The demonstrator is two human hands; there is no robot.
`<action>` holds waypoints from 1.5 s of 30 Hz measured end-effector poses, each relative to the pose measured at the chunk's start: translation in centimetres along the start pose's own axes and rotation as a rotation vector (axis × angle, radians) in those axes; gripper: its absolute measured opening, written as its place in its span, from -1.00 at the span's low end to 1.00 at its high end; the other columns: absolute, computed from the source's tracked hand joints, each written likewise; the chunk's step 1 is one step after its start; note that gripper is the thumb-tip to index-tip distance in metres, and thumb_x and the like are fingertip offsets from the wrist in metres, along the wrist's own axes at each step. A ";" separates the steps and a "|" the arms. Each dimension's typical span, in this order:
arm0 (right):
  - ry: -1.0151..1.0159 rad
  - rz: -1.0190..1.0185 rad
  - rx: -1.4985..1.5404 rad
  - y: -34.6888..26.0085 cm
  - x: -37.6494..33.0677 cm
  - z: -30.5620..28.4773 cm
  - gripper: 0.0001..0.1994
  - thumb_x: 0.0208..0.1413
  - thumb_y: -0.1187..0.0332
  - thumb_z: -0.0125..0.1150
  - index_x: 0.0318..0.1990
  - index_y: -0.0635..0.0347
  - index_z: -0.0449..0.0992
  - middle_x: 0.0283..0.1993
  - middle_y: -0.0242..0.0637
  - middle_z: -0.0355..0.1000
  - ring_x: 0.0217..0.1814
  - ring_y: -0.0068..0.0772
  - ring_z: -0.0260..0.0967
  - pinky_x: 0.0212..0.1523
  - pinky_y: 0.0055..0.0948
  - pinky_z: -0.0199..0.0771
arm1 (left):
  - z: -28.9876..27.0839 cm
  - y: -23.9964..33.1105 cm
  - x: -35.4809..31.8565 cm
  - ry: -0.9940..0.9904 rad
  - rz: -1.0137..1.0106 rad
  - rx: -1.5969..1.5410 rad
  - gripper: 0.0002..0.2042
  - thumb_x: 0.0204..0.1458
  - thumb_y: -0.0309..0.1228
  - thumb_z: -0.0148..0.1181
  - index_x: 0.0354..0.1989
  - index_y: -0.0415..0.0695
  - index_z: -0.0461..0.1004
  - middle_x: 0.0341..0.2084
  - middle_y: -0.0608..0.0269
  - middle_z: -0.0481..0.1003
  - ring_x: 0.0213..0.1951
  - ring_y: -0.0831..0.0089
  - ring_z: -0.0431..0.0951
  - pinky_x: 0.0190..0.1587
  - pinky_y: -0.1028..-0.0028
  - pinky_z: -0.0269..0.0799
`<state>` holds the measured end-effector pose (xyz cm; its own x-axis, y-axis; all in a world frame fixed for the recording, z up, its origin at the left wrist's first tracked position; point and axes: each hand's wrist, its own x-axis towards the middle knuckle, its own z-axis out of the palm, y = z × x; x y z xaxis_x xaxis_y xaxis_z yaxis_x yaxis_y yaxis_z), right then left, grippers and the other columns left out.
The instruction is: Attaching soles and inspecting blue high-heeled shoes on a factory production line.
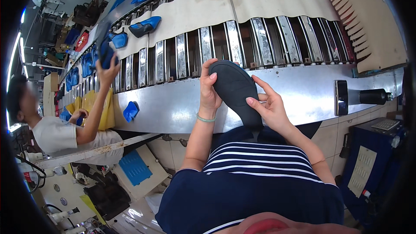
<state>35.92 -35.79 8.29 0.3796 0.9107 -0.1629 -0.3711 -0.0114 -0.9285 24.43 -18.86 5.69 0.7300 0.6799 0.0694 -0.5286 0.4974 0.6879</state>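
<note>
At the far left a seated co-worker's raised hand (106, 70) lifts one dark blue shoe piece (104, 51) above the slatted metal conveyor (225, 43); more blue pieces lie along that line, too many and too small to count surely, though we make out one blue shoe upper (145, 26) resting on a beige cloth cover (190, 11), and one small blue scrap (130, 111) on the steel bench (303, 91).

Moving right, our left hand (209, 91) closes on the upper left edge of the single black rubber shoe sole (236, 91), thumb and fingers wrapped around its rim. The sole's long axis runs from upper left, near the conveyor, down to lower right toward our body. Our right hand (271, 106) pinches its right edge lower down, fingers partly spread. Both hands touch it, so neither is nearer; the sole is held in the air above the bench edge.

Further right, one black cylinder (375, 96) lies on the bench.
</note>
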 end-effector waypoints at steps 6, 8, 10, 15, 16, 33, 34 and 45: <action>0.049 -0.019 0.013 -0.9 1.1 -2.4 -0.41 0.21 0.47 0.21 0.36 0.32 0.16 -0.32 -0.20 0.57 -0.33 -0.64 0.49 -0.34 -0.69 0.43 | 2.6 1.2 0.5 -0.030 -0.045 0.173 -0.49 0.12 -0.41 0.07 0.27 -0.16 0.16 0.06 0.01 0.42 0.11 0.27 0.45 0.22 0.30 0.30; 0.042 0.007 0.030 -1.2 1.3 -3.5 -0.42 0.21 0.47 0.22 0.35 0.32 0.17 -0.31 -0.19 0.57 -0.32 -0.61 0.51 -0.32 -0.67 0.45 | 3.5 1.3 0.3 -0.035 -0.099 0.163 -0.46 0.12 -0.38 0.07 0.29 -0.17 0.13 0.10 0.05 0.38 0.15 0.27 0.40 0.25 0.29 0.25; 0.024 0.042 0.022 -1.6 1.3 -4.5 -0.43 0.21 0.46 0.21 0.35 0.32 0.18 -0.27 -0.15 0.58 -0.28 -0.55 0.53 -0.26 -0.63 0.50 | 3.9 1.2 0.0 -0.023 -0.143 0.136 -0.50 0.16 -0.37 0.03 0.28 -0.17 0.15 0.10 0.08 0.37 0.13 0.32 0.41 0.21 0.30 0.29; -0.043 0.092 0.038 -1.7 0.4 -6.3 -0.42 0.21 0.43 0.21 0.34 0.35 0.17 -0.21 -0.11 0.58 -0.21 -0.49 0.55 -0.18 -0.57 0.54 | 5.0 0.6 -0.7 0.008 -0.154 0.168 -0.59 0.25 -0.36 -0.05 0.25 -0.18 0.20 0.03 0.12 0.43 0.08 0.38 0.45 0.15 0.35 0.35; -0.054 0.099 0.034 -1.8 0.4 -6.5 -0.42 0.21 0.43 0.21 0.34 0.35 0.17 -0.21 -0.11 0.58 -0.21 -0.49 0.56 -0.18 -0.56 0.55 | 5.2 0.7 -0.8 0.016 -0.151 0.187 -0.61 0.26 -0.36 -0.06 0.24 -0.18 0.21 0.02 0.13 0.45 0.07 0.38 0.46 0.14 0.36 0.36; -0.197 0.173 -0.106 -2.7 -1.1 -5.5 -0.35 0.12 0.48 0.27 0.36 0.31 0.15 -0.11 -0.15 0.55 -0.14 -0.53 0.52 -0.09 -0.60 0.49 | 4.0 2.1 -4.8 0.089 -0.183 0.097 -0.72 0.23 -0.47 0.01 0.10 -0.19 0.31 -0.07 0.01 0.53 0.00 0.35 0.54 0.09 0.35 0.43; -0.206 0.167 -0.095 -2.7 -1.0 -5.5 -0.33 0.11 0.50 0.28 0.37 0.31 0.14 -0.09 -0.14 0.55 -0.13 -0.53 0.51 -0.09 -0.60 0.49 | 3.9 2.2 -4.7 0.085 -0.178 0.099 -0.72 0.23 -0.47 0.02 0.10 -0.19 0.32 -0.07 0.00 0.53 0.00 0.35 0.55 0.09 0.35 0.43; -0.460 0.122 -0.274 -3.3 0.3 -3.4 -0.14 0.02 0.35 0.45 0.43 0.20 0.04 0.05 -0.04 0.46 0.02 -0.37 0.46 0.00 -0.42 0.48 | 2.8 7.2 -5.8 0.148 -0.419 0.302 -0.61 0.26 -0.42 -0.02 0.20 -0.40 0.32 -0.05 -0.02 0.53 0.02 0.34 0.55 0.11 0.40 0.46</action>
<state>40.14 -36.91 10.16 -0.0853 0.9819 -0.1693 -0.1314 -0.1795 -0.9749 17.56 -20.69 12.27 0.7710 0.5363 -0.3435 -0.0412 0.5801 0.8135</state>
